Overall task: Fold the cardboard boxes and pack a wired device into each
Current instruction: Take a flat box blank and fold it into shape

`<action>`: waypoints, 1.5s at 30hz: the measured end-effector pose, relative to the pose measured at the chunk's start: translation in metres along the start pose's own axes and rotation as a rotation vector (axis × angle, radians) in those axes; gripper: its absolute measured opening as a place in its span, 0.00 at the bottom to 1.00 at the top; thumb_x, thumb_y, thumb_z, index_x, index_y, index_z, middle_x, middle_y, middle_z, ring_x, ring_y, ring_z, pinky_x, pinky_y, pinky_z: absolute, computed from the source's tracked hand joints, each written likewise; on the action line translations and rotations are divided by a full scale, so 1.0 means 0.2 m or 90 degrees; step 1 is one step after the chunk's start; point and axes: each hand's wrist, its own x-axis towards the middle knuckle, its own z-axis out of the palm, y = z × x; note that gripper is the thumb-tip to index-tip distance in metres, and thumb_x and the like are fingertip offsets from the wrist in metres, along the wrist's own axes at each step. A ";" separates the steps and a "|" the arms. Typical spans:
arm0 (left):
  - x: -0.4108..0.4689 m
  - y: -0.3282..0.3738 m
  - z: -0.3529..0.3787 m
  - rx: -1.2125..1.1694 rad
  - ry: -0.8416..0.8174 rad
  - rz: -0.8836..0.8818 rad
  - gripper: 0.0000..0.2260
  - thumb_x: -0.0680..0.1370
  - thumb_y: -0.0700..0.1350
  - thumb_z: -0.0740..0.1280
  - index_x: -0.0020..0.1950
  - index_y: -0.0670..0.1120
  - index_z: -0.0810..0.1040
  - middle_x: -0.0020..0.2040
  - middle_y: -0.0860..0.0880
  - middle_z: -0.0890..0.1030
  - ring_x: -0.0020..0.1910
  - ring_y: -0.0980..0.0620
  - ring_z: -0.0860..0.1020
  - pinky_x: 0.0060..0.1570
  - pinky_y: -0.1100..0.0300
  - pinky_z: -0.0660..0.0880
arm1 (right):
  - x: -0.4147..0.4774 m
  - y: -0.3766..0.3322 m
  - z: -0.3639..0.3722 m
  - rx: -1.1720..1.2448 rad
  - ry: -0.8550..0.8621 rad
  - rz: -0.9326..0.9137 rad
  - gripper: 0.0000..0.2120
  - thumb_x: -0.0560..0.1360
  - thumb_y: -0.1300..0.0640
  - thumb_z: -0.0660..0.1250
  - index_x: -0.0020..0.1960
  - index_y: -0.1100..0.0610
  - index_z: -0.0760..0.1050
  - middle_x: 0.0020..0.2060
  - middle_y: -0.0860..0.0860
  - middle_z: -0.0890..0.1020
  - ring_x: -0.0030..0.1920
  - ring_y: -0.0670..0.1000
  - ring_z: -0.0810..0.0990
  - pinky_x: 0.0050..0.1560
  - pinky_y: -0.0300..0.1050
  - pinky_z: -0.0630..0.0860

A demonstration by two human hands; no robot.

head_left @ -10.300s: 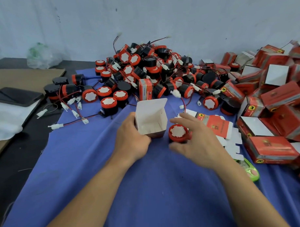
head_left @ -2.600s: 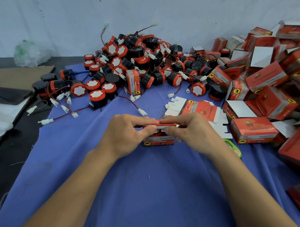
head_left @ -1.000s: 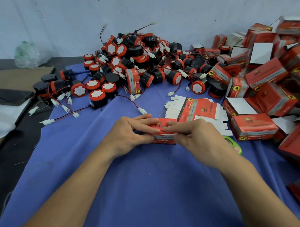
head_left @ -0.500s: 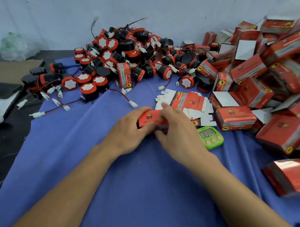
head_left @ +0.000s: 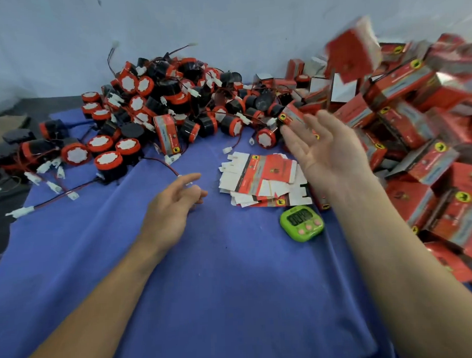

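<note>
A closed red box [head_left: 352, 50] is in mid-air, blurred, above the heap of packed red boxes [head_left: 426, 134] at the right. My right hand [head_left: 327, 151] is raised, palm up, fingers spread, with nothing in it. My left hand [head_left: 174, 207] hovers over the blue cloth [head_left: 206, 287] with loosely curled fingers, holding nothing. A stack of flat unfolded boxes [head_left: 264, 180] lies between my hands. A big heap of black-and-orange wired devices [head_left: 168, 106] lies at the back. One upright red box [head_left: 167, 137] stands among them.
A green digital timer [head_left: 302, 223] lies on the cloth just in front of the flat boxes. Loose wires with white plugs [head_left: 43, 201] trail off the cloth's left edge. A pale wall closes the back.
Half a second ago both hands pressed the closed red box on the cloth. Now the box flies up and right toward the packed heap and both hands are empty.
</note>
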 end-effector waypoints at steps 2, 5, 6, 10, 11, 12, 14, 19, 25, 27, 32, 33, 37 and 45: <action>0.00 -0.01 0.00 0.049 0.000 0.001 0.10 0.81 0.52 0.68 0.60 0.64 0.80 0.49 0.57 0.87 0.54 0.56 0.84 0.65 0.52 0.77 | 0.00 0.08 0.01 -0.217 0.029 -0.024 0.10 0.80 0.65 0.67 0.61 0.63 0.77 0.57 0.61 0.81 0.57 0.59 0.84 0.54 0.52 0.84; 0.01 -0.01 0.01 0.110 -0.001 -0.001 0.11 0.83 0.47 0.69 0.57 0.65 0.81 0.48 0.57 0.87 0.53 0.57 0.84 0.63 0.55 0.77 | 0.00 0.26 0.04 -0.772 -0.040 -0.156 0.14 0.76 0.59 0.72 0.61 0.55 0.80 0.56 0.52 0.82 0.53 0.42 0.81 0.60 0.42 0.80; 0.01 -0.01 0.01 0.121 -0.002 -0.003 0.11 0.82 0.47 0.69 0.57 0.65 0.81 0.49 0.58 0.87 0.53 0.58 0.84 0.62 0.56 0.77 | 0.01 0.33 0.05 -0.975 -0.072 -0.187 0.22 0.75 0.52 0.74 0.68 0.52 0.76 0.62 0.53 0.79 0.60 0.40 0.78 0.64 0.38 0.75; 0.01 -0.02 0.00 0.123 0.012 -0.007 0.12 0.82 0.46 0.69 0.63 0.59 0.82 0.51 0.57 0.87 0.56 0.56 0.83 0.60 0.58 0.76 | 0.03 0.59 0.03 -1.345 -0.085 -0.091 0.43 0.75 0.35 0.68 0.80 0.56 0.57 0.79 0.60 0.61 0.79 0.61 0.56 0.77 0.56 0.57; 0.01 -0.03 0.00 0.123 0.022 -0.008 0.13 0.82 0.46 0.69 0.65 0.58 0.81 0.51 0.58 0.87 0.56 0.57 0.83 0.60 0.60 0.76 | 0.02 0.65 0.02 -1.379 -0.061 -0.131 0.36 0.77 0.35 0.65 0.75 0.57 0.63 0.75 0.60 0.68 0.76 0.61 0.64 0.72 0.56 0.61; 0.02 -0.03 0.00 0.122 0.034 -0.009 0.14 0.82 0.45 0.70 0.67 0.57 0.81 0.51 0.59 0.87 0.56 0.59 0.82 0.59 0.62 0.76 | 0.00 0.71 0.01 -1.415 -0.039 -0.220 0.27 0.79 0.37 0.63 0.68 0.56 0.69 0.68 0.59 0.75 0.69 0.60 0.72 0.65 0.56 0.65; 0.03 -0.03 0.01 0.111 0.053 -0.015 0.19 0.80 0.42 0.71 0.69 0.56 0.78 0.56 0.59 0.85 0.56 0.64 0.81 0.63 0.61 0.75 | -0.06 0.76 0.03 -1.462 -0.048 -0.420 0.15 0.81 0.42 0.62 0.56 0.53 0.75 0.52 0.54 0.82 0.53 0.59 0.80 0.50 0.53 0.66; 0.02 -0.03 0.00 0.125 0.063 0.020 0.29 0.77 0.34 0.71 0.74 0.58 0.73 0.64 0.58 0.80 0.59 0.65 0.79 0.61 0.58 0.76 | -0.14 0.70 0.03 -1.159 -0.083 -0.627 0.19 0.68 0.58 0.80 0.32 0.51 0.70 0.25 0.51 0.75 0.25 0.59 0.74 0.30 0.43 0.61; -0.01 -0.01 -0.03 0.286 0.097 0.235 0.15 0.78 0.38 0.73 0.59 0.57 0.85 0.66 0.60 0.79 0.67 0.62 0.72 0.62 0.77 0.63 | -0.16 0.67 0.00 -0.844 -0.105 -0.466 0.22 0.83 0.46 0.58 0.30 0.43 0.63 0.26 0.44 0.69 0.31 0.44 0.67 0.32 0.36 0.62; -0.01 -0.01 -0.04 0.343 0.119 0.275 0.12 0.78 0.39 0.74 0.57 0.53 0.86 0.59 0.61 0.81 0.63 0.58 0.74 0.60 0.77 0.62 | -0.17 0.66 0.01 -0.801 -0.123 -0.464 0.23 0.84 0.48 0.59 0.30 0.41 0.60 0.26 0.42 0.69 0.31 0.44 0.66 0.33 0.35 0.61; -0.03 0.00 -0.05 0.331 0.116 0.262 0.11 0.83 0.47 0.68 0.57 0.64 0.85 0.53 0.64 0.84 0.55 0.58 0.79 0.54 0.57 0.76 | -0.18 0.66 0.02 -0.777 -0.032 -0.487 0.14 0.79 0.40 0.65 0.52 0.47 0.84 0.48 0.43 0.81 0.55 0.44 0.73 0.57 0.38 0.69; -0.03 0.00 -0.05 0.335 0.134 0.259 0.11 0.83 0.47 0.68 0.57 0.62 0.85 0.55 0.63 0.84 0.56 0.55 0.81 0.54 0.52 0.78 | -0.19 0.66 0.03 -0.776 0.015 -0.477 0.19 0.77 0.38 0.67 0.62 0.47 0.81 0.55 0.45 0.78 0.60 0.47 0.73 0.59 0.36 0.68; -0.07 0.00 -0.03 0.374 0.208 0.333 0.11 0.81 0.40 0.71 0.60 0.52 0.87 0.54 0.52 0.88 0.52 0.46 0.84 0.50 0.47 0.81 | -0.20 0.65 0.03 -0.789 0.120 -0.488 0.25 0.73 0.32 0.66 0.66 0.39 0.68 0.48 0.36 0.74 0.54 0.43 0.74 0.51 0.42 0.70; -0.06 -0.01 -0.06 0.385 0.094 0.402 0.24 0.74 0.26 0.72 0.61 0.51 0.86 0.52 0.51 0.88 0.49 0.53 0.83 0.51 0.62 0.77 | -0.20 0.66 0.05 -0.635 -0.118 -0.283 0.32 0.72 0.39 0.63 0.76 0.38 0.64 0.75 0.47 0.71 0.67 0.55 0.75 0.68 0.61 0.72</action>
